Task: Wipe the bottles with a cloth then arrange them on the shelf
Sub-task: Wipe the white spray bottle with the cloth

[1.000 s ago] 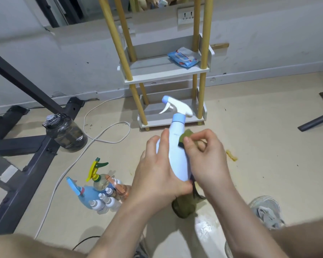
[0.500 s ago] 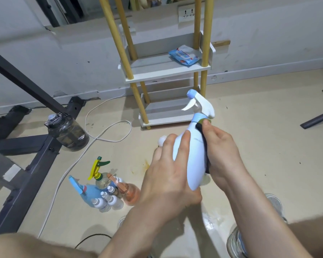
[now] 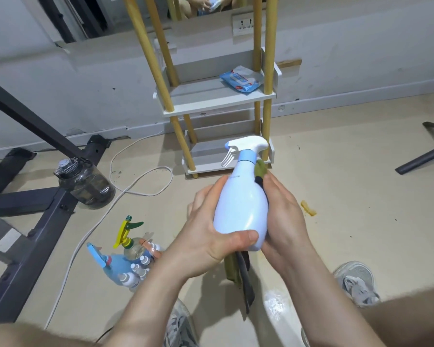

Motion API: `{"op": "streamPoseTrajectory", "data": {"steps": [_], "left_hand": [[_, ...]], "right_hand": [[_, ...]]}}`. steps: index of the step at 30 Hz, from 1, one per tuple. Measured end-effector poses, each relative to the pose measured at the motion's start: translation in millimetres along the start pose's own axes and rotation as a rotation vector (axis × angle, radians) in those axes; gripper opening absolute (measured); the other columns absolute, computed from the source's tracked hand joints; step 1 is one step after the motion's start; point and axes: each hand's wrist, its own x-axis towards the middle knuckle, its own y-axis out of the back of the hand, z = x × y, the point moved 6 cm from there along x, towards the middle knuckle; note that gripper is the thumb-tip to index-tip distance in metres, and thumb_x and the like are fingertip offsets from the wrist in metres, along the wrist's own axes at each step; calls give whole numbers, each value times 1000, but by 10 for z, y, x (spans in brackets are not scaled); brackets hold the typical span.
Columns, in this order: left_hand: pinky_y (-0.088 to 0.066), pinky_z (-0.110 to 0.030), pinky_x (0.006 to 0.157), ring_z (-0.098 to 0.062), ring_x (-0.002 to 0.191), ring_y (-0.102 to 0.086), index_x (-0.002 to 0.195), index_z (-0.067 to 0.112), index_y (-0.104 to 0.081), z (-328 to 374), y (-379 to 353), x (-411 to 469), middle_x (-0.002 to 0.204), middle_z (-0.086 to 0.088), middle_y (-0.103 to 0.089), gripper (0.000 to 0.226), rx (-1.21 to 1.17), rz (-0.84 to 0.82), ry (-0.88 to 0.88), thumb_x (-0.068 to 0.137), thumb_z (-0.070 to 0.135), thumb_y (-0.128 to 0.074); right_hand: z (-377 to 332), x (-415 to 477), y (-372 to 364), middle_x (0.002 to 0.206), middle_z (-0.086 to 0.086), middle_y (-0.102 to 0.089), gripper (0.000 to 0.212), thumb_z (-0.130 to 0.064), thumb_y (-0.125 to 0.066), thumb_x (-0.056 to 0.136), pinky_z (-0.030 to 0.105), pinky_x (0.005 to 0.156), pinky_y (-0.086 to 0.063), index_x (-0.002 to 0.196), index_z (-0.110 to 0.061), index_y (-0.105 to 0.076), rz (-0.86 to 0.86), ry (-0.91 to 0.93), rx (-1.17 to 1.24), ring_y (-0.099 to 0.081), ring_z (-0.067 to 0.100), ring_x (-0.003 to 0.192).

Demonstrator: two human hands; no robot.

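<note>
Two hands hold the spray bottle (image 3: 241,204) mid-frame: left hand (image 3: 208,236) grips its base; right hand (image 3: 283,216), now down from the neck, holds the cloth (image 3: 261,169) against its side. Wiping continues; shelf (image 3: 218,106) at twelve o'clock.

One wide-angle view, worn on the head, looks forward and steeply down. Nearest the lens, mid-frame, the left hand (image 3: 206,236) grips the spray bottle (image 3: 241,209) and the right hand (image 3: 283,216) holds the cloth (image 3: 260,168) against it. Beyond the hands stands the shelf (image 3: 218,108); below them lies the floor (image 3: 361,184).
</note>
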Motion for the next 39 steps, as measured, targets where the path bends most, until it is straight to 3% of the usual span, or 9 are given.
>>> {"op": "streamPoseTrajectory", "data": {"steps": [5, 11, 14, 18, 22, 27, 32, 36, 39], "left_hand": [[-52, -15, 66, 0, 95, -62, 109, 75, -40, 208, -30, -60, 113, 26, -61, 71, 57, -5, -8, 67, 28, -74], [-57, -30, 85, -19, 104, -69, 129, 17, -61, -96, 5, 86, 117, -6, -72, 48, -685, 255, 66, 83, 31, -68], [-57, -29, 84, -20, 101, -69, 131, 11, -60, -201, 70, 124, 114, -10, -71, 57, -861, 287, 105, 79, 34, -69], [-53, -40, 97, -26, 118, -64, 139, 22, -53, -114, -43, 38, 130, -7, -66, 62, -619, 190, 22, 79, 30, -65], [-54, -39, 92, -26, 113, -66, 137, 25, -55, -50, -125, 1, 125, -3, -69, 56, -551, 202, 5, 82, 27, -59], [-52, -32, 93, -20, 117, -64, 139, 25, -54, -27, 119, 66, 126, 1, -68, 57, -369, 327, -63, 82, 26, -62], [-51, -32, 96, -9, 119, -62, 142, 29, -49, -34, 3, 23, 129, 12, -66, 75, -313, 264, -34, 70, 43, -66], [-53, -19, 81, -1, 106, -66, 129, 45, -53, 50, -35, -40, 118, 24, -68, 64, -237, 211, -48, 71, 26, -73], [-56, -28, 85, -1, 105, -64, 128, 60, -48, 132, 26, -95, 116, 27, -66, 74, 37, 292, -3, 63, 34, -69]], "right_hand": [[-46, -44, -63, 116, -3, -73, 29, -16, -50, 103, 24, 72, -57, 126, -24, -65, 8, 154, 14, -72, 12, 95], [-25, -234, -270, 128, -22, -62, 40, 1, -53, 95, 27, 112, -41, 112, -32, -69, -139, 343, -258, -54, -5, 125], [42, -289, -392, 133, -33, -43, 42, -20, -49, 90, 11, 113, -26, 130, -27, -62, -209, 483, -561, -36, -19, 131], [-130, -11, -299, 149, -27, -35, 52, -39, -41, 99, 26, 119, -28, 150, -35, -37, -149, 368, -580, -36, -6, 137], [-139, 46, -229, 149, -19, -47, 52, -48, -41, 98, 37, 114, -39, 149, -39, -40, -122, 336, -563, -47, 3, 134], [-75, -223, -352, 140, -38, -29, 46, -34, -42, 96, 22, 121, -23, 141, -40, -36, -166, 527, -600, -27, -15, 139], [-289, -89, -419, 158, -27, -11, 53, -22, -40, 106, 24, 124, -4, 155, -32, -20, -195, 473, -690, -3, -10, 147], [-404, 56, -357, 159, -21, -29, 56, -29, -42, 105, 33, 122, -25, 156, -40, -20, -126, 452, -525, -28, -1, 145], [-475, 43, -293, 152, -17, -43, 54, -26, -47, 103, 35, 116, -37, 154, -33, -32, -49, 528, -421, -41, 0, 138]]}}
